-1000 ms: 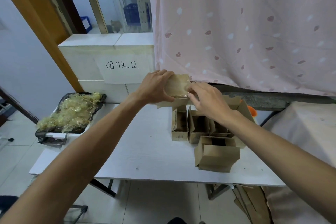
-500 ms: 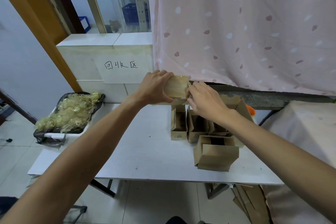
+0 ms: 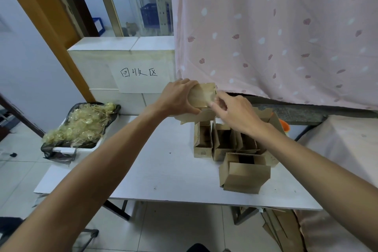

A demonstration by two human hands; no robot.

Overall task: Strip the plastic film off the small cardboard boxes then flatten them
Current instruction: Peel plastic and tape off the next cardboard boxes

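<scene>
My left hand (image 3: 177, 98) grips a small box (image 3: 199, 91) just above the tabletop (image 3: 163, 170); my right fingers (image 3: 219, 100) pinch its plastic film (image 3: 210, 98). Below my fingers, open boxes (image 3: 244, 174) stand unflattened (peeled film (image 3: 83, 125) heaps far left of them): most work remains, I judge.

A white table (image 3: 163, 170) was spread across the middle of the frame. Right of centre, a cluster of open cardboard boxes (image 3: 223, 141) was stood touching one another, and another box (image 3: 244, 176) was laid on its side just below them, near the front edge. At the left end, a white tray (image 3: 67, 150) lined with a black bag (image 3: 114, 112) was heaped with crumpled film (image 3: 81, 127).
</scene>
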